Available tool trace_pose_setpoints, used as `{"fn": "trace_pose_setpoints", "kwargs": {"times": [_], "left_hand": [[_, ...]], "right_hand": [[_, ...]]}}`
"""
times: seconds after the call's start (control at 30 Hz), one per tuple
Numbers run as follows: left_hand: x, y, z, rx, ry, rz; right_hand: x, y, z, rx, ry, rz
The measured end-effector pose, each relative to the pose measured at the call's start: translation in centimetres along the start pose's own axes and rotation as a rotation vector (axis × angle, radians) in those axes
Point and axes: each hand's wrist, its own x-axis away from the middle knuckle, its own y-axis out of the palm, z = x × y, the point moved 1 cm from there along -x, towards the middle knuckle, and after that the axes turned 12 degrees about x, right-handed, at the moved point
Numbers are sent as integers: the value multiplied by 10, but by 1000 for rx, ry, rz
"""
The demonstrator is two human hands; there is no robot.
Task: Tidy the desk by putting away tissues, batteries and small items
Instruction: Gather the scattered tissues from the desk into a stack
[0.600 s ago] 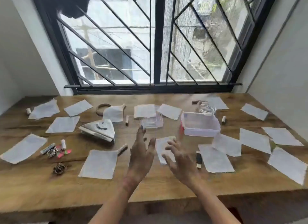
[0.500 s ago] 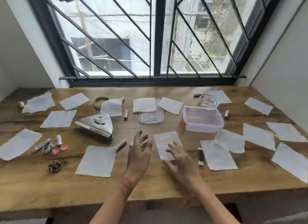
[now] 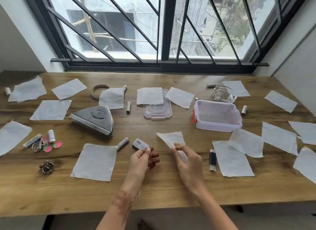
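My right hand (image 3: 189,163) pinches a white tissue (image 3: 171,139) and lifts its corner off the wooden desk (image 3: 153,192). My left hand (image 3: 142,161) pinches a small white box with a barcode (image 3: 140,144) beside it. Several more tissues lie all over the desk, one at the near left (image 3: 94,161) and others at the right (image 3: 230,159). Batteries are scattered about: one next to the near-left tissue (image 3: 122,143), one at mid desk (image 3: 128,106), one right of the clear plastic box (image 3: 244,109). The clear box (image 3: 217,116) stands open, its lid (image 3: 158,110) lying apart.
A silver triangular object (image 3: 95,119) sits left of centre. A keyring with pink tags (image 3: 45,144), a small metal rose (image 3: 46,167), a ring band (image 3: 98,91), a glass ashtray (image 3: 223,94) and a dark lighter (image 3: 212,159) lie around. The window grille runs behind the desk.
Both hands hovered open over the central tissue; now the right hand has pinched it and raised it, and the left hand has taken the small box. The view tilted down.
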Motion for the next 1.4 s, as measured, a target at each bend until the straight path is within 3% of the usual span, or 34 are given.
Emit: {"fn": "trace_pose_setpoints", "kwargs": {"times": [0.07, 0.17, 0.33, 0.47, 0.6, 0.73, 0.9, 1.0, 1.1, 1.3, 1.4], "left_hand": [[-1, 2, 0, 181, -206, -25], [-2, 0, 2, 476, -427, -132], [-13, -9, 13, 711, -519, -303], [-24, -15, 19, 664, -563, -267], [-21, -2, 26, 515, -575, -312], [-30, 11, 20, 270, -469, -207], [-41, 31, 12, 124, -370, -162], [-45, 42, 8, 168, -335, -185], [-48, 51, 4, 223, -327, -197], [-46, 61, -6, 342, -406, -143], [-43, 67, -10, 406, -422, -100]], "right_hand": [[-1, -3, -12, -92, -4, 14], [3, -9, -24, -83, -214, -12], [11, -20, -17, 314, -734, -21], [13, -34, 0, 537, -843, -71], [7, -43, 11, 661, -814, -120], [2, -47, 20, 644, -735, -72], [-1, -61, 44, 576, -357, -39], [1, -75, 68, 548, -110, 26], [0, -84, 86, 617, 23, 61], [-2, -78, 97, 837, 36, 72], [-3, -78, 103, 794, 49, 76]]}}
